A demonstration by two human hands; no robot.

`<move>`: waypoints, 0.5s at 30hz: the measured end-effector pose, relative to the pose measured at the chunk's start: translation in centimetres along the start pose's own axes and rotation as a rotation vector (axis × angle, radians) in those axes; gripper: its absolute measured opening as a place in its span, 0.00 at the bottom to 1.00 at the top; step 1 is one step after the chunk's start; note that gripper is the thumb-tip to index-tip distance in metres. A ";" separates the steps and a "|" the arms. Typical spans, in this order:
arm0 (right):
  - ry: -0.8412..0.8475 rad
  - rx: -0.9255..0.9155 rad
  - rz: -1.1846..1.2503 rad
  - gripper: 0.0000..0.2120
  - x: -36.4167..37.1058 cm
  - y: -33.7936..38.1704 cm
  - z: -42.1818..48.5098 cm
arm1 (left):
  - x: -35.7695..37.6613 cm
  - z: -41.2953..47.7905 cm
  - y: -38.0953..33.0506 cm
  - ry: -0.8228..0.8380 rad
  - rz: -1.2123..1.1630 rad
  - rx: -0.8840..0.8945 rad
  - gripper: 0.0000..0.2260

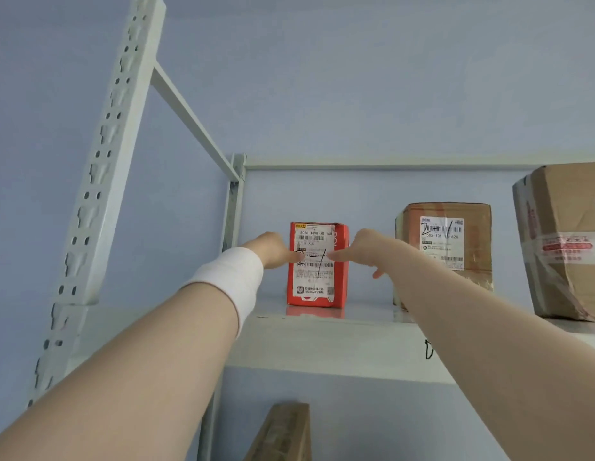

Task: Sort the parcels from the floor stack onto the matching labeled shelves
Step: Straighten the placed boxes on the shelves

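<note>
A small red parcel (317, 284) with a white shipping label stands upright on the top shelf (322, 341) of a grey metal rack. Both my arms reach up to it. My left hand (273, 249), with a white wristband below it, is at the parcel's left front, and its fingertips rest on the label. From the right, my right hand (362, 249) touches the same label with an outstretched finger. Neither hand wraps around the parcel. A black handwritten mark (429, 351) on the shelf's front edge is partly hidden by my right arm.
To the right of the red parcel stands a brown taped carton (445, 247) with a label, then a larger carton (568, 241) at the frame edge. Another brown box (283, 434) sits on the shelf below. The rack's perforated upright (103, 181) rises at the left.
</note>
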State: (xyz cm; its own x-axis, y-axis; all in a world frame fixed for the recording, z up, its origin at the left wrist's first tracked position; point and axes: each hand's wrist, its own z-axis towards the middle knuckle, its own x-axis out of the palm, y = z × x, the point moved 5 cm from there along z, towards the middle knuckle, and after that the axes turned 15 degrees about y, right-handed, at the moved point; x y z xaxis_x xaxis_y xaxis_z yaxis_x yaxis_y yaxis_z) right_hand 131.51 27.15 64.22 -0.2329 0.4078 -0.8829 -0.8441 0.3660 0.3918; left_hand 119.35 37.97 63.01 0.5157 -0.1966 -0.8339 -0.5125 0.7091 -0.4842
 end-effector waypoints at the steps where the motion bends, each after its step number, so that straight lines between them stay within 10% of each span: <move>1: 0.017 0.012 -0.005 0.28 0.0 0.1 0.6 | -0.1 0.7 0.3 0.030 -0.017 -0.014 0.28; 15: 0.335 0.217 0.167 0.32 2.0 -1.3 5.8 | 0.9 6.5 0.8 0.408 -0.155 -0.056 0.25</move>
State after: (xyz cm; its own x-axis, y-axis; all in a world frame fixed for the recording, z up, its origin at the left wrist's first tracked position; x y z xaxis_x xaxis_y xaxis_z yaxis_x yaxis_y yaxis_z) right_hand 134.94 32.32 63.42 -0.5318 0.1957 -0.8239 -0.6687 0.5000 0.5503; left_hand 123.88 42.72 63.57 0.2817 -0.5569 -0.7814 -0.4928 0.6148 -0.6158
